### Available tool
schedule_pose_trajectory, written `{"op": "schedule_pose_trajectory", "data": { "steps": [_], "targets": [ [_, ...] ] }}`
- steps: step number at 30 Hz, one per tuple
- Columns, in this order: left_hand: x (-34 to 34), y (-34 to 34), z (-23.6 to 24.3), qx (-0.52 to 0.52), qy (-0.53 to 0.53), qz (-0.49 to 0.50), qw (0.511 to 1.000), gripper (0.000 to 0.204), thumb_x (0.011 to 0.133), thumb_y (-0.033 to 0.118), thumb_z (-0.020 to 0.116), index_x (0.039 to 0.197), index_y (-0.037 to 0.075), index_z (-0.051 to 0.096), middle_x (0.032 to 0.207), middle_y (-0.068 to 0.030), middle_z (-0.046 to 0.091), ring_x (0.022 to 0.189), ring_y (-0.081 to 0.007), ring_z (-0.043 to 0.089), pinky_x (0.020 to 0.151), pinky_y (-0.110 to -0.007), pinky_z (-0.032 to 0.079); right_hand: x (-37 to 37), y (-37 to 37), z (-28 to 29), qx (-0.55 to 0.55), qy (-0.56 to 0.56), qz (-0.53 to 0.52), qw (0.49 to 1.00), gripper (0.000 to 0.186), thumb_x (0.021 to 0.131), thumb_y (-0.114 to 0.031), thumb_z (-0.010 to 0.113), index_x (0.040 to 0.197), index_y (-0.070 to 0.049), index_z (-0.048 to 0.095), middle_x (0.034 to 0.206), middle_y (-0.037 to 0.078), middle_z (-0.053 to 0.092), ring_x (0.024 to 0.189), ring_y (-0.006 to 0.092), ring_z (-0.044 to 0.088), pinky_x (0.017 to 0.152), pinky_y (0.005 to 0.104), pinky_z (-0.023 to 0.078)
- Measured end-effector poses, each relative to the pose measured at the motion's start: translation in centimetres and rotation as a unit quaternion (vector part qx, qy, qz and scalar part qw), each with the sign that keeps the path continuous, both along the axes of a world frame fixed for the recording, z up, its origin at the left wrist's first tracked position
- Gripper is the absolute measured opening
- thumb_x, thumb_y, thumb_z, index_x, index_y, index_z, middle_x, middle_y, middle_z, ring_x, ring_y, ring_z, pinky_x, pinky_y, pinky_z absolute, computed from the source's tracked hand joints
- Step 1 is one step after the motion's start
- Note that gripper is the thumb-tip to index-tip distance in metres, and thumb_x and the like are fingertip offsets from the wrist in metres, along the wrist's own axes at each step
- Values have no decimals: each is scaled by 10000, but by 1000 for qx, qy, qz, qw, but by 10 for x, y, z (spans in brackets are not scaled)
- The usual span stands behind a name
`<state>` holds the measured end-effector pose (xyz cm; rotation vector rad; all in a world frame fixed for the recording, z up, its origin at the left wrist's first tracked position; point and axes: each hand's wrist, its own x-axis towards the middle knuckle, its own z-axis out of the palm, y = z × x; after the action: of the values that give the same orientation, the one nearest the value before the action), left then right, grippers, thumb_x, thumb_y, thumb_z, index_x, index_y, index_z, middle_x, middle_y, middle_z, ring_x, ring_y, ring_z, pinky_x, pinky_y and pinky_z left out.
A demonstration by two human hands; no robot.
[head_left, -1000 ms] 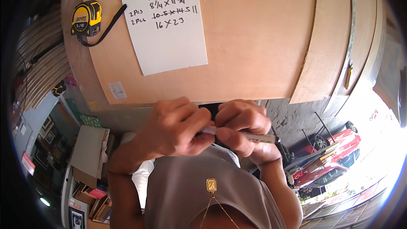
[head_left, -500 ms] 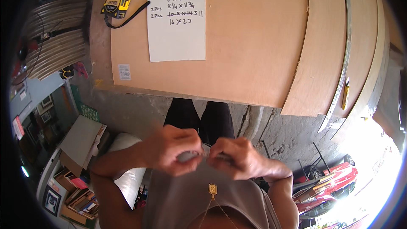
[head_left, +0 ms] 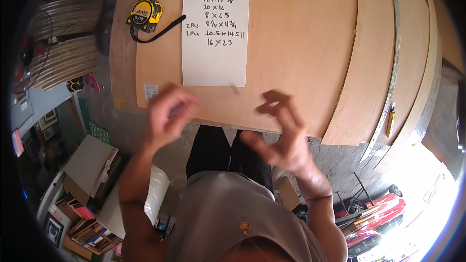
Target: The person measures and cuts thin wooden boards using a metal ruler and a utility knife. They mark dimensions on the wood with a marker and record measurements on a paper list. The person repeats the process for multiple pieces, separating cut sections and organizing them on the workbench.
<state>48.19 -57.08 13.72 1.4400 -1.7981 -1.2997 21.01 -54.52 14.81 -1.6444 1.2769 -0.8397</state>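
My right hand (head_left: 286,133) is over the plywood's near edge, its fingers spread and half bent, with nothing in it. To the left, my left hand (head_left: 170,116) is loosely curved, thumb and fingers apart; motion smears its fingertips and I see nothing held. Between the hands, by the lower edge of a white sheet (head_left: 213,63) with handwritten lines, is a small blurred grey object (head_left: 234,88). Its kind, and whether it touches the board, I cannot tell. The sheet lies on the plywood sheet (head_left: 291,34). A yellow and black tape measure (head_left: 146,14) with a black strap rests left of it.
On the right, a long metal straightedge (head_left: 394,58) and a yellow utility knife (head_left: 391,121) lie across further plywood strips (head_left: 369,68). Cardboard boxes (head_left: 90,165) and a white wrapped roll (head_left: 156,189) stand at lower left. A red toy car (head_left: 383,213) is at lower right.
My hands have moved apart and forward from in front of my chest to the board's near edge. My right hand has opened. The small grey blur has appeared beside the paper.
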Motion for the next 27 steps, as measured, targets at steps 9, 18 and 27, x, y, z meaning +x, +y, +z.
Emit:
{"op": "schedule_pose_trajectory", "data": {
  "steps": [9, 18, 27],
  "targets": [
    [31, -43, -56, -278, -171, 86, 941, 138, 852, 72, 717, 959, 19, 647, 860, -100, 613, 792, -225, 584, 663, -295, 461, -17, 3, -24, 23, 100, -210, 972, 249, 764, -91, 792, 938, -12, 634, 1060, 170, 620, 951, 319, 642, 786, 384, 522],
    [49, -87, 115, -586, 116, -57, 800, 448, 940, 571, 435, 885, 132, 505, 634, 3, 451, 595, -160, 417, 892, -584, 397, -12, 56, 8, 52, 179, -327, 927, 182, 779, -98, 773, 884, -15, 650, 1012, 149, 655, 937, 273, 658, 812, 350, 511],
    [-62, -16, 311, -701, 162, -325, 613, 274, 998, 283, 527, 1108, 35, 570, 980, -70, 642, 992, -163, 606, 1082, -365, 404, -105, 140, 1, 86, 209, -441, 868, 150, 810, -142, 736, 876, -29, 661, 897, 92, 667, 840, 247, 641, 728, 353, 480]
  ]
}}
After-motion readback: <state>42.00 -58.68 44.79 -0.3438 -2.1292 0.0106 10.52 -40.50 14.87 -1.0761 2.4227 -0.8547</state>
